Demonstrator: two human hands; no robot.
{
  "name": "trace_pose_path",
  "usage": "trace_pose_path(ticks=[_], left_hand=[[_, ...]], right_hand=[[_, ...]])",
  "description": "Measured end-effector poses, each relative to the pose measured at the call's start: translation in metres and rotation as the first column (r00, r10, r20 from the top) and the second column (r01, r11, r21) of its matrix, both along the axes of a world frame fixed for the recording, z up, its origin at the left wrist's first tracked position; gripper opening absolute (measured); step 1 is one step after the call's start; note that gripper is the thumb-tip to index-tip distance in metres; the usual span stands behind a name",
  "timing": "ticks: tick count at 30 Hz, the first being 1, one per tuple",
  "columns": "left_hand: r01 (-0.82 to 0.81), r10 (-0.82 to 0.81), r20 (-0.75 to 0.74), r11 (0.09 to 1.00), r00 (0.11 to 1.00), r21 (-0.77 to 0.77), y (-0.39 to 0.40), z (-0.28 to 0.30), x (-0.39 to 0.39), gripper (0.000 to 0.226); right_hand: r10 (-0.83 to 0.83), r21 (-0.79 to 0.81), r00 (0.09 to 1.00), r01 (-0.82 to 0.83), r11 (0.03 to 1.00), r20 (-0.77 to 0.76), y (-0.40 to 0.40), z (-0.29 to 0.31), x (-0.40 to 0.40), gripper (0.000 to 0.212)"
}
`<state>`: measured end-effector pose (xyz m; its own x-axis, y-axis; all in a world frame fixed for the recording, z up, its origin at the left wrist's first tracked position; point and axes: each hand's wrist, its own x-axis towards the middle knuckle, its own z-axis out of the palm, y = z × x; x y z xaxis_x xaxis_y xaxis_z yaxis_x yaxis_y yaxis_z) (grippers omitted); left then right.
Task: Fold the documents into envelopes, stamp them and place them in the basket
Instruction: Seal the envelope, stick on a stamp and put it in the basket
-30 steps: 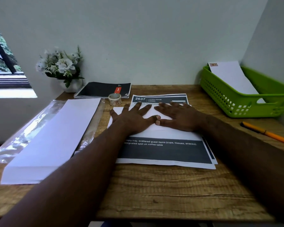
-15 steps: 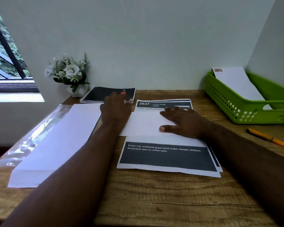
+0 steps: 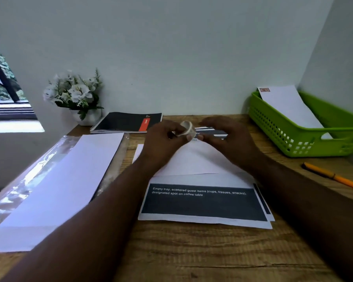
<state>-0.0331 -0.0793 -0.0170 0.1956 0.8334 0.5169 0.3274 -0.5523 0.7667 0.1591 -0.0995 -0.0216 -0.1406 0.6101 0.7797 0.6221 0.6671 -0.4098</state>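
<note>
My left hand (image 3: 163, 139) holds a small roll of stamps (image 3: 189, 128) just above the far edge of a white envelope (image 3: 194, 159). My right hand (image 3: 224, 135) hovers beside the roll with its fingers spread, its fingertips close to the roll; whether they touch it is unclear. The envelope lies on a stack of printed documents (image 3: 204, 202) with dark bands, in the middle of the wooden desk. At the far right stands a green basket (image 3: 293, 139) with one stamped envelope (image 3: 287, 104) leaning inside.
A pile of white envelopes (image 3: 55, 190) on a clear plastic wrapper lies at the left. A black spiral notebook (image 3: 126, 122) and a white flower pot (image 3: 77, 98) sit at the back. An orange pen (image 3: 334, 177) lies at the right, near the basket.
My left hand reached back-left to the roll of stamps, picked it up and brought it over the envelope. My right hand lifted off the envelope toward the roll.
</note>
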Motion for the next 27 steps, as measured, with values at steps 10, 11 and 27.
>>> trace_pose_path(ticks=[10, 11, 27], left_hand=[[0.184, -0.179, 0.052, 0.976, 0.982, -0.119, -0.006, -0.004, 0.007, 0.012], [0.194, -0.189, 0.048, 0.973, 0.981, -0.124, -0.006, -0.004, 0.007, 0.013], [0.274, -0.241, 0.178, 0.942, 0.954, -0.192, -0.005, -0.006, 0.007, 0.013]], right_hand=[[0.033, 0.082, 0.993, -0.042, 0.996, 0.114, 0.003, -0.001, 0.012, 0.02], [0.028, 0.096, 0.992, -0.041, 0.995, 0.125, 0.003, 0.0, 0.012, 0.018], [-0.005, 0.142, 0.983, -0.022, 0.99, 0.185, 0.004, 0.0, 0.014, 0.028]])
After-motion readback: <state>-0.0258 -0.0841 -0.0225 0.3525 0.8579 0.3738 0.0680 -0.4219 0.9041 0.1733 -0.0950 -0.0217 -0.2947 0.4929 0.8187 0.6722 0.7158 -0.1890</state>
